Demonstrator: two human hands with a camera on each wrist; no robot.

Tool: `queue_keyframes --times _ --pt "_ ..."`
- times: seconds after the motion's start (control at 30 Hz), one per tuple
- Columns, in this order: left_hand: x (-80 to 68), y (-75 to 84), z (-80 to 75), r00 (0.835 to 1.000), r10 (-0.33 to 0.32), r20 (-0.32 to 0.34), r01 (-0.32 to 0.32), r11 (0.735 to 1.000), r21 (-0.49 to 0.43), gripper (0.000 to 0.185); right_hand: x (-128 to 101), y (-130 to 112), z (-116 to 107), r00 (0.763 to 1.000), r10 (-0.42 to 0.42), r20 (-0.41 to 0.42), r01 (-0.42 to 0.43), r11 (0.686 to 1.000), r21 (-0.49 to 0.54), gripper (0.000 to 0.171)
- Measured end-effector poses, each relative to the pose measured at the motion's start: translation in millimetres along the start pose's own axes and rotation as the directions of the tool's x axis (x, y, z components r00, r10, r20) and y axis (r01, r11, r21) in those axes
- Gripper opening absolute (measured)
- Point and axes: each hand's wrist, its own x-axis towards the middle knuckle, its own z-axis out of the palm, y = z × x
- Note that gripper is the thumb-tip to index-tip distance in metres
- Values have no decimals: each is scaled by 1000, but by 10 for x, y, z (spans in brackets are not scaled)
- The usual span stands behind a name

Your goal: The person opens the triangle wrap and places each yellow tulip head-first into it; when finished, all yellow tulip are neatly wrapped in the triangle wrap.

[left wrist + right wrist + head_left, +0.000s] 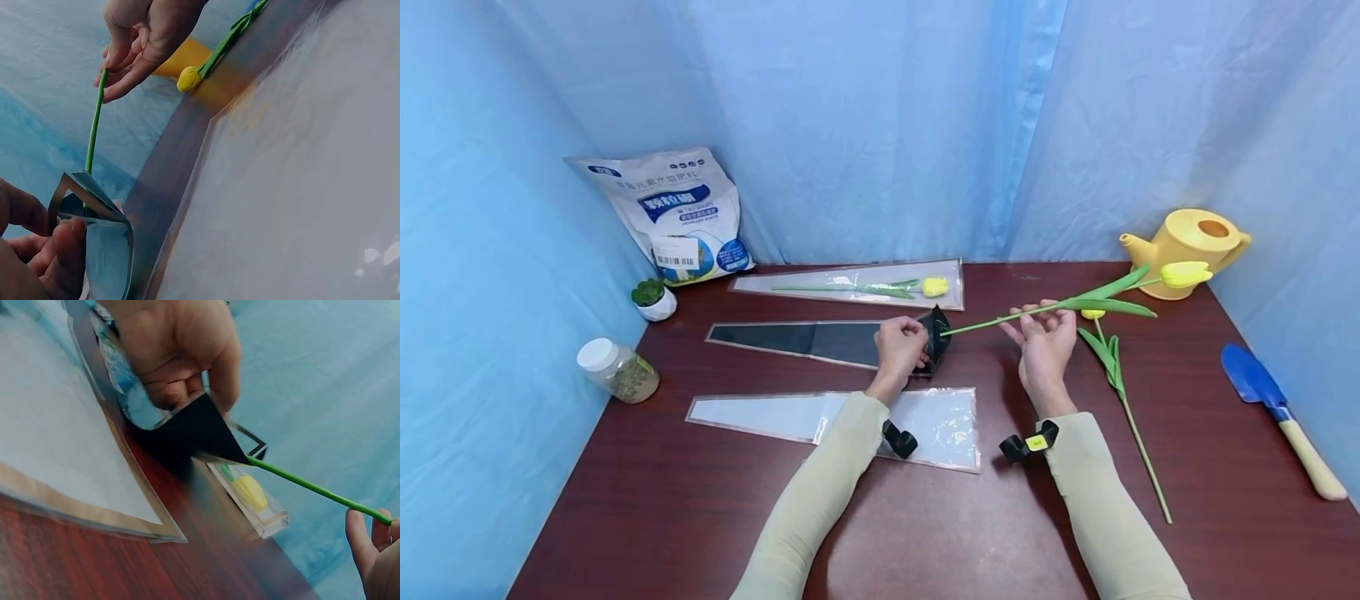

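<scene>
Clearly, at mid-frame, the left hand [899,352] pinches the gaping mouth of a black wrapper [842,342]; right of centre, the right hand [1047,350] holds a yellow tulip [1112,306], stem tip inside.

Black pouch [846,340]: partly blurred in right wrist view; stem end of held tulip [1108,306] hidden inside. Right of pouch: watering can [1176,242], partly covered by held tulip. Nearer than pouch: white wrapper [936,425], partly hidden by left forearm [823,467]. Left of pouch: bag [692,212], smallest print illegible.
</scene>
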Motion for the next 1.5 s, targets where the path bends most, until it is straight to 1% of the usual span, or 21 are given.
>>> queue_keyframes --times 0.13,0.2,0.3,0.5,0.63,0.83,0.93,1.13,1.27,1.37,1.43,1.5 --pt "-33 50 -9 995 96 -32 -94 994 56 12 -34 35 32 1000 -18 -4 18 1000 -8 26" --pt "-48 73 -6 990 131 -43 -127 988 84 12 -53 54 52 1000 -21 -5 20 1000 -6 26" --pt "-64 102 6 984 170 -52 -163 981 105 11 -78 79 77 1000 -19 -7 19 1000 -7 29" --pt "-81 144 25 973 220 -62 -211 969 130 9 -137 118 123 1000 -15 9 15 1000 -10 35" --pt "-89 161 21 969 239 -63 -227 961 156 9 -169 124 152 999 8 33 -7 1000 -25 34" --pt "-86 152 17 967 247 -64 -233 958 168 10 -196 85 161 999 30 39 -27 997 -77 19" --pt "-90 154 19 967 247 -65 -233 956 177 9 -206 90 148 999 28 27 -25 996 -86 17" --pt "-108 166 27 961 270 -66 -253 948 192 8 -230 157 156 998 53 -14 -54 995 -82 20" --pt "-114 173 28 957 280 -73 -260 943 208 9 -254 179 172 998 55 -35 -58 994 -89 24" --pt "-112 181 29 956 282 -74 -260 940 221 9 -268 171 179 997 72 -37 -76 989 -123 23" --pt "-111 184 28 957 282 -73 -261 941 217 9 -270 157 184 996 89 -30 -92 986 -138 19" --pt "-109 188 27 957 281 -72 -260 941 215 9 -264 136 185 995 95 -22 -97 988 -122 18"
